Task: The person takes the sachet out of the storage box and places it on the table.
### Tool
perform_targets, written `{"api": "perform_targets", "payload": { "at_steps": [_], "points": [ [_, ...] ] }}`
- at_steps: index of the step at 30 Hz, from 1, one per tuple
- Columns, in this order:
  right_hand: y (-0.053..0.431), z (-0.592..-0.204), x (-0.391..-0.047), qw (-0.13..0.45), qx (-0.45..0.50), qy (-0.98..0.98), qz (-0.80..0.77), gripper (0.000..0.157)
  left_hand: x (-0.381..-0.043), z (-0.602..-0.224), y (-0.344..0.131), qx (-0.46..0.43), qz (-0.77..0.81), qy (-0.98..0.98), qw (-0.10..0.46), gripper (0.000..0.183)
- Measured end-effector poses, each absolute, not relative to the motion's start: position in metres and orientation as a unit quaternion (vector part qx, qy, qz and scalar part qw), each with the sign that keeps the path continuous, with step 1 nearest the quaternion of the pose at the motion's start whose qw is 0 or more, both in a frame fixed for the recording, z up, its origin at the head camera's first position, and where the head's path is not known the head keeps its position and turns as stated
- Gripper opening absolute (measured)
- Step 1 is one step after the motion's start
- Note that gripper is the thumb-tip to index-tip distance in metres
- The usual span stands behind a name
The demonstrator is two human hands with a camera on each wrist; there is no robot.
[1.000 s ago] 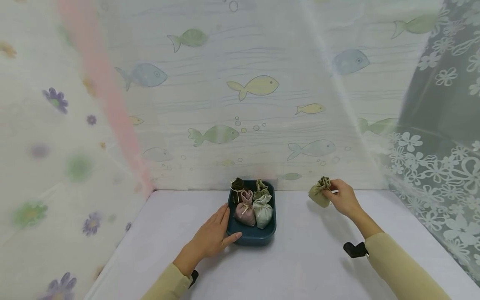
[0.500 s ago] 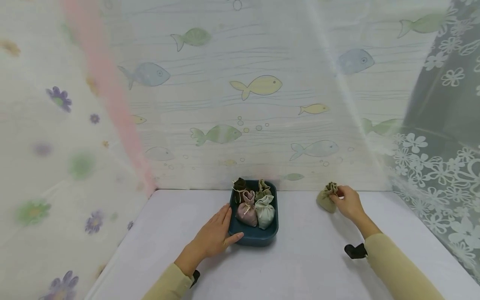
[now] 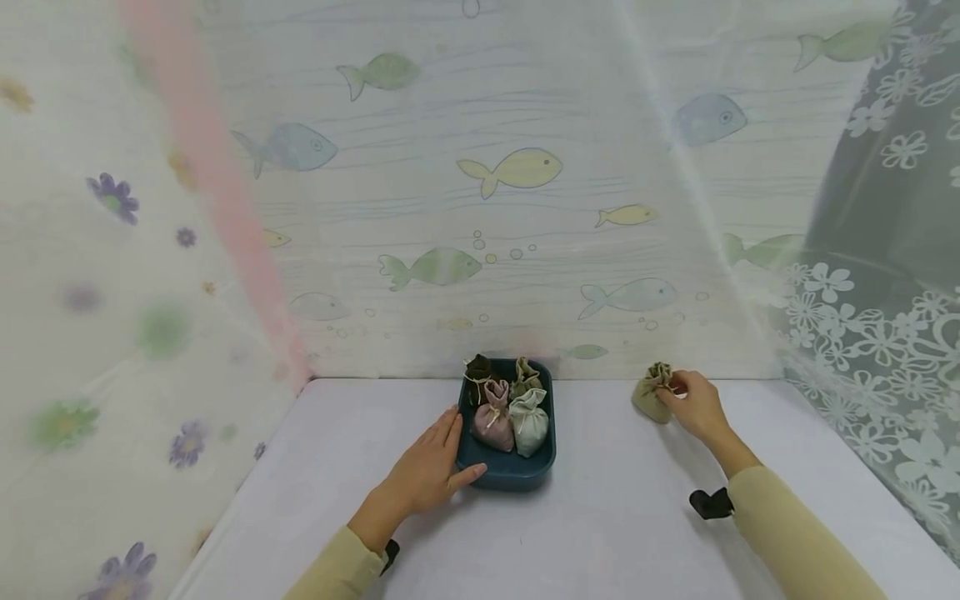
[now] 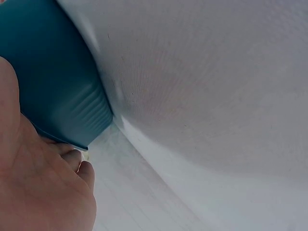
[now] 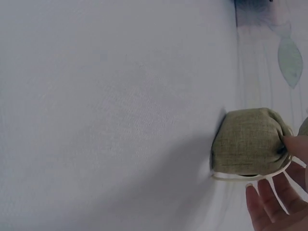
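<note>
A dark blue plastic tray [image 3: 507,482] stands on the white table, holding a dark brown pouch [image 3: 477,382], a pink pouch [image 3: 493,425], a pale mint pouch [image 3: 529,429] and an olive pouch [image 3: 527,377]. My left hand [image 3: 422,473] rests against the tray's left side, fingers straight along the wall and thumb at the near rim. To the right, my right hand [image 3: 699,407] pinches the gathered neck of an olive-green drawstring pouch [image 3: 651,400]. In the right wrist view that pouch [image 5: 250,142] sits with its base at the table surface, a pale cord hanging beside it.
The white cloth-covered table [image 3: 600,517] ends at a sheer curtain [image 3: 517,317] printed with fish. A flowered curtain [image 3: 150,358] hangs along the left, and a lace curtain [image 3: 862,358] along the right.
My right hand has moved the olive-green pouch slightly right and down to the table. My left hand has stayed on the tray.
</note>
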State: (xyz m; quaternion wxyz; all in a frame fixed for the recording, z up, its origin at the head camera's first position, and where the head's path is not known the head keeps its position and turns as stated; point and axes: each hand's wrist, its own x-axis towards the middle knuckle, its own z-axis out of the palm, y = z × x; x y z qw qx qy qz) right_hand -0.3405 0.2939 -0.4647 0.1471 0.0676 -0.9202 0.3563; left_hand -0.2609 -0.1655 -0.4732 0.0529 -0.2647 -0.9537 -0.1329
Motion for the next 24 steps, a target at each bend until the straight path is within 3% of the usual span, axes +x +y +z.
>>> {"api": "perform_targets", "payload": {
  "at_steps": [7, 24],
  "points": [
    [0.302, -0.466, -0.329, 0.142, 0.071, -0.925, 0.346, 0.043, -0.266, -0.481, -0.167, -0.258, -0.119, -0.958, 0.043, 0.102],
    [0.294, -0.459, -0.299, 0.196, 0.135, -0.916, 0.323, 0.033, -0.268, -0.483, -0.168, -0.247, -0.11, -0.962, 0.026, 0.105]
  ]
}}
